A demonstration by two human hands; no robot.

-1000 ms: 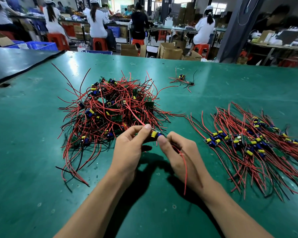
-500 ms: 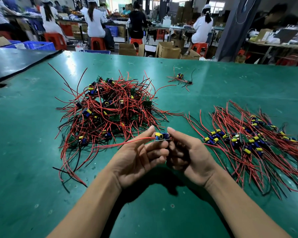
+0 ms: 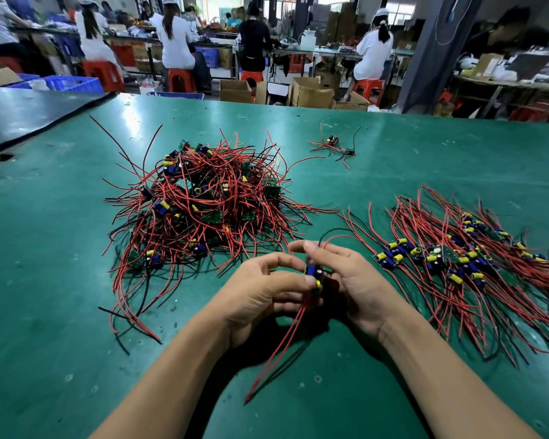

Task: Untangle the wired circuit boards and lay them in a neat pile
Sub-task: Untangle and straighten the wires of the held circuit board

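On the table (image 3: 45, 280), a large tangled heap (image 3: 200, 210) is lying at the left, so much is waiting. The left hand (image 3: 257, 293) and right hand (image 3: 358, 280) are pinching 1 circuit board (image 3: 312, 273) between them, its long axis pointing away, red leads trailing nearward. The neat pile (image 3: 457, 261) is lying rightward.

— How's the board (image 3: 313, 273) looking?
— Mostly hidden. My left hand (image 3: 257, 289) and right hand (image 3: 354, 280) cover it, and it's blurred. Its lower end seems tucked behind my thumb.
— The neat pile (image 3: 476, 258)?
— Cut off by the right edge.
— The tangled heap (image 3: 203, 210)?
— Lower boards are buried under wires. I can't count them.
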